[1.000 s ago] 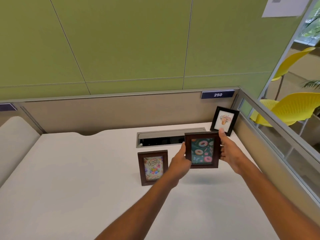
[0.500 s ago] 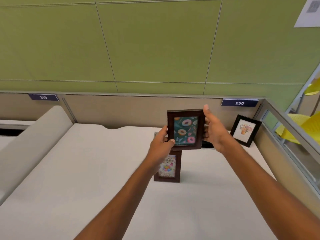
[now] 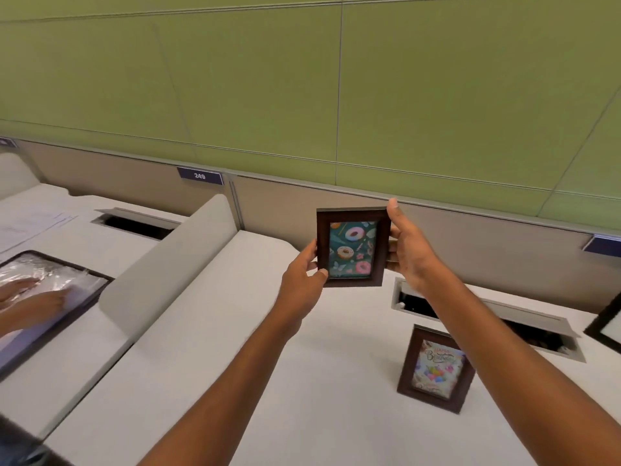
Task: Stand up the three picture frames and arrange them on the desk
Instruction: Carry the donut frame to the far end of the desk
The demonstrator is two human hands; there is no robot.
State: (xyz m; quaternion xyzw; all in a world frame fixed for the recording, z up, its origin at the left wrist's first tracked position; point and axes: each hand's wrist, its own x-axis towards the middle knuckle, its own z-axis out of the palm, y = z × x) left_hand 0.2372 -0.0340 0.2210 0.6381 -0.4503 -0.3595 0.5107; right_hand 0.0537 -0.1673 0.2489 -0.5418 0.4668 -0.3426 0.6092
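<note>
I hold a dark brown frame with a doughnut picture point(image 3: 351, 247) upright in the air above the white desk point(image 3: 252, 348). My left hand point(image 3: 302, 275) grips its lower left edge, and my right hand point(image 3: 408, 252) grips its right side, fingers behind it. A second brown frame with a birthday picture point(image 3: 436, 368) stands on the desk below my right forearm. At the right edge of the view, only a corner of the black frame point(image 3: 606, 326) shows.
An open cable tray point(image 3: 487, 317) is set into the desk behind the birthday frame. A padded grey divider point(image 3: 168, 264) separates this desk from the left one, where another person's hands point(image 3: 30, 297) rest on a plastic-covered tray point(image 3: 50, 290). A beige back panel and green wall stand behind.
Both hands have carried the doughnut frame up and to the left, away from the other two frames. The view has swung left, so the black frame now sits at the right edge.
</note>
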